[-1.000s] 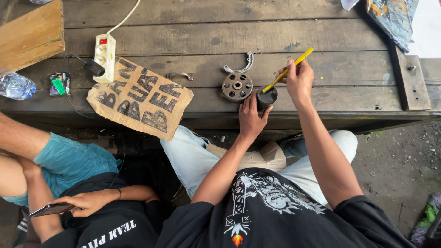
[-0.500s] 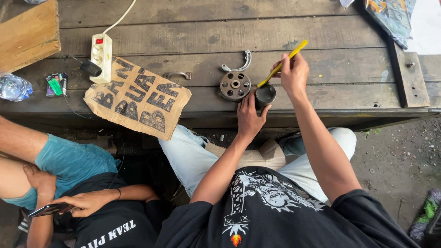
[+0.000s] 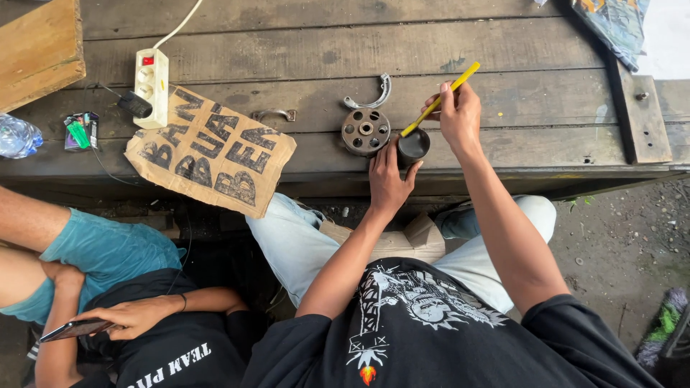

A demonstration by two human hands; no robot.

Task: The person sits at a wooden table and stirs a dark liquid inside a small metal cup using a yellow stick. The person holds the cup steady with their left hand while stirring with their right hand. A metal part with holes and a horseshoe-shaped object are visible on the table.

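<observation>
My left hand grips a small dark cup at the front edge of the wooden bench. My right hand holds a yellow-handled brush slanted down, its tip in the cup's mouth. Just left of the cup lies a round metal disc with holes. A curved metal piece lies behind the disc.
A torn cardboard sign hangs over the bench edge at left. Behind it are a white power strip, a plastic bottle and a wooden block. Another person sits at lower left holding a phone.
My hands, cup and brush stay in the same place on the bench, the brush still dipped in the cup. The seated person's arm at left has shifted.
</observation>
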